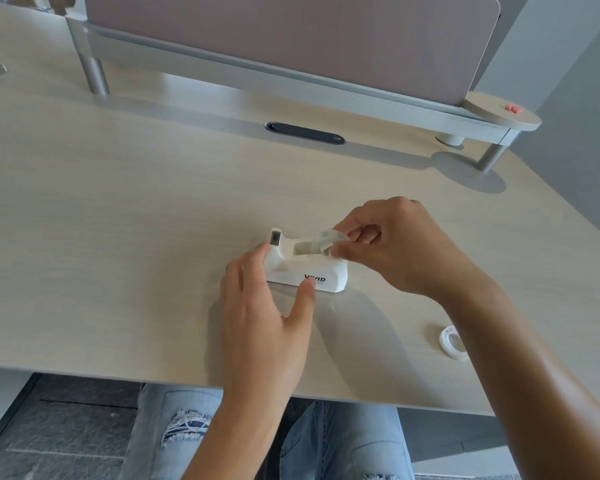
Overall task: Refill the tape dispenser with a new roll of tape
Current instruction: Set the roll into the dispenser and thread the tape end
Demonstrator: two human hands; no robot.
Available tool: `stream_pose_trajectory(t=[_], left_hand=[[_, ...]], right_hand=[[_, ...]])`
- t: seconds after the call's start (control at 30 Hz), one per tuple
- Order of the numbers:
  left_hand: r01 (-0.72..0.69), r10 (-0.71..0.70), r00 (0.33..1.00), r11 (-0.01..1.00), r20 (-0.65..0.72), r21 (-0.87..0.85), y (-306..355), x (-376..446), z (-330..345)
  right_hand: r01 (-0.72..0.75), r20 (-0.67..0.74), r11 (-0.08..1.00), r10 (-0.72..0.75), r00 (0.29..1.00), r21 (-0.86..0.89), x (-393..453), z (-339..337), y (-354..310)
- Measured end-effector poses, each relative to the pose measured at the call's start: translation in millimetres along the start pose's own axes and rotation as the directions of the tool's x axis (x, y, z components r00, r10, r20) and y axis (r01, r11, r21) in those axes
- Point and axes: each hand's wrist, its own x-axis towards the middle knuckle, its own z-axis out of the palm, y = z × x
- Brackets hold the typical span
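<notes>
A white tape dispenser [305, 268] stands on the pale wooden desk [118, 237], its cutter end to the left. My left hand [264, 306] steadies it, fingers at the cutter end and thumb on the front face. My right hand [392, 244] pinches a clear roll of tape [329, 239] between thumb and fingers, tilted over the dispenser's open well. A second white tape ring [451, 342] lies flat on the desk to the right, beside my right forearm.
A grey monitor shelf [291, 74] with a mauve panel spans the back of the desk. A dark oval cable slot [304, 132] sits ahead of the dispenser. A round side tray [503, 110] holds small pink items. The desk's front edge runs just above my knees.
</notes>
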Motion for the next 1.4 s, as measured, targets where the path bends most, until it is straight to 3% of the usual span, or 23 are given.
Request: stream_pose_trajectory(t=[0.33,0.57,0.9,1.03,1.2,1.4], left_hand=[[-0.024,0.025,0.999,0.999,-0.021,0.034,-1,0,-1],[-0.044,0.044,0.998,0.999,-0.040,-0.005,-2,1,0],[-0.017,0.016,1.000,0.999,-0.023,-0.031,-3,2,0],[-0.004,0.005,1.000,1.000,-0.027,0.010,-1,1,-1],[-0.060,0.058,0.998,0.976,0.017,0.209,3,0,4],[-0.072,0.064,0.997,0.949,0.038,0.306,2,0,6]], right_hand=[[0.025,0.118,0.994,-0.012,0.993,-0.107,2,-2,-11],[-0.038,0.105,0.995,0.048,0.993,-0.097,9,-6,-12],[0.019,0.154,0.988,0.004,0.988,-0.153,17,-5,-21],[0.031,0.092,0.997,-0.024,0.995,-0.076,6,1,-11],[0.015,-0.083,0.998,-0.010,0.997,0.060,-10,14,-1],[-0.025,-0.056,0.998,0.029,0.998,0.059,-10,10,-3]])
